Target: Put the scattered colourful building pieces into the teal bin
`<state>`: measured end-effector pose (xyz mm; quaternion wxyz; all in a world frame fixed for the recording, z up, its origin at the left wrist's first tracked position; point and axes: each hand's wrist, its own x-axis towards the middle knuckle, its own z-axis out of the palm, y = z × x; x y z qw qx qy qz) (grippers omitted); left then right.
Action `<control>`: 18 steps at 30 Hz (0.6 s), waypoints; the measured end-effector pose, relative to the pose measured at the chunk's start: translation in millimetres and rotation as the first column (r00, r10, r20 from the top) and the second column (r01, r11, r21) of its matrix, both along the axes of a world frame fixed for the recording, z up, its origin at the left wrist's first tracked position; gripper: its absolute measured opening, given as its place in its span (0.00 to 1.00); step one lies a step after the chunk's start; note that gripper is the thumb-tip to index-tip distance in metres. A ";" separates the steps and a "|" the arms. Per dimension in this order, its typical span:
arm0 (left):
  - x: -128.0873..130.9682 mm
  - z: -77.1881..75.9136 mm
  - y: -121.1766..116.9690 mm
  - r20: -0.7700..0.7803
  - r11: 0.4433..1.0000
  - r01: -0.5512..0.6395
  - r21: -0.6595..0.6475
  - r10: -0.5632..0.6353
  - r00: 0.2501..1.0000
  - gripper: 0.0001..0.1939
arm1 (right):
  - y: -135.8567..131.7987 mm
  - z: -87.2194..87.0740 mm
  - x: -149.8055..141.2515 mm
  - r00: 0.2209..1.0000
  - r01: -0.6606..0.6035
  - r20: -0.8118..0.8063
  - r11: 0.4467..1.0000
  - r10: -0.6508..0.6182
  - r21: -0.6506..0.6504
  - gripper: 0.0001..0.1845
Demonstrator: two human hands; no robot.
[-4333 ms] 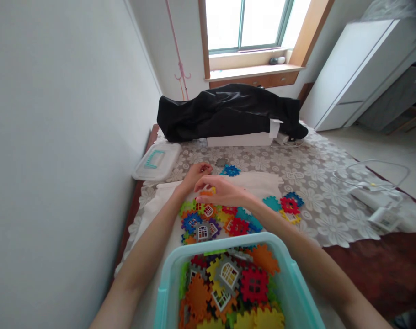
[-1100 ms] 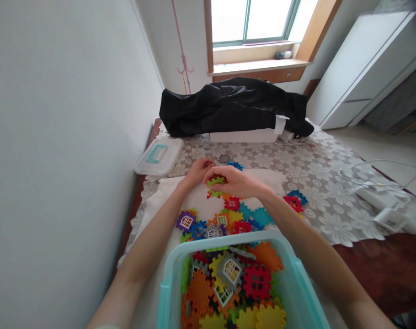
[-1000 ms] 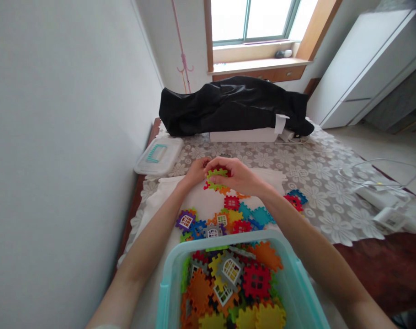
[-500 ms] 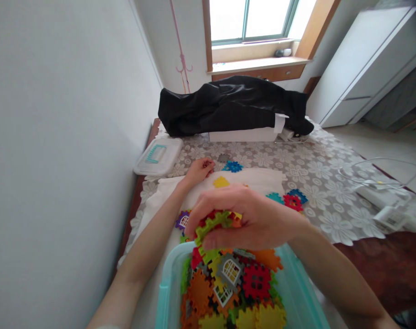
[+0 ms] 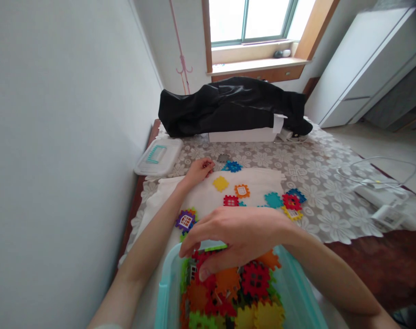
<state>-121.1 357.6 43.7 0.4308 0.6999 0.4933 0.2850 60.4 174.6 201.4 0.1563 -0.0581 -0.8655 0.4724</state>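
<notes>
My right hand [image 5: 240, 230] is over a turquoise plastic bin [image 5: 304, 288], palm down. Its thumb and fingers are apart, and I see no piece gripped between them. Under it lie toothed plastic building pieces, among them an orange piece [image 5: 227, 279], a red piece with a window grid [image 5: 256, 279] and yellow pieces [image 5: 268, 316]. My left hand [image 5: 201, 170] rests at the far edge of a white cloth [image 5: 208, 196], fingers curled in, with nothing visible in them. Nearest to it are blue gear-like pieces [image 5: 232, 166] and a yellow square piece [image 5: 221, 183].
Loose pieces lie on the cloth: an orange window piece [image 5: 242, 190], a purple window piece [image 5: 186, 220] and a teal piece [image 5: 273, 199]. A clear lid with a turquoise handle [image 5: 160, 156] lies by the wall. Black fabric [image 5: 228, 107] covers something at the back.
My right hand has lowered and spread its fingers, letting go of the green and red pieces into the bin. Red and orange pieces now cover the grey window piece. My left hand stays put.
</notes>
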 end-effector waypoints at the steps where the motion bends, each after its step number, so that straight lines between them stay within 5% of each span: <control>1: 0.2 0.1 -0.4 0.000 1.000 -0.002 -0.005 0.002 1.000 0.11 | 4.2 -2.5 0.8 1.000 -0.028 -0.010 0.999 0.027 -0.035 0.14; 3: 0.5 -0.3 -0.4 0.011 1.000 -0.003 -0.019 0.003 1.000 0.12 | 18.0 -11.3 3.1 0.999 -0.047 -0.021 0.993 0.045 -0.110 0.17; 6: 1.4 -2.1 2.0 0.070 0.999 -0.016 -0.042 0.019 0.997 0.12 | 46.1 -35.7 5.2 0.985 0.164 -0.029 0.979 -0.169 -0.121 0.17; 8: 2.2 -2.9 3.8 0.127 0.998 -0.031 -0.063 0.039 0.991 0.11 | 61.8 -58.0 2.7 0.920 0.392 -0.009 0.920 -0.392 -0.012 0.12; 10: 2.8 -2.3 4.3 0.169 0.996 -0.044 -0.082 0.057 0.984 0.10 | 69.7 -80.8 -4.2 0.866 0.491 0.034 0.861 -0.499 0.129 0.13; 15: 2.0 2.1 0.6 0.163 0.995 -0.037 -0.094 0.052 0.985 0.10 | 60.8 -116.9 -29.8 0.919 0.328 0.126 0.901 -0.374 0.284 0.39; 18: 0.7 1.8 0.4 0.163 0.997 -0.022 -0.074 0.034 0.986 0.13 | 54.8 -126.7 -39.1 0.911 0.319 0.135 0.873 -0.390 0.368 0.43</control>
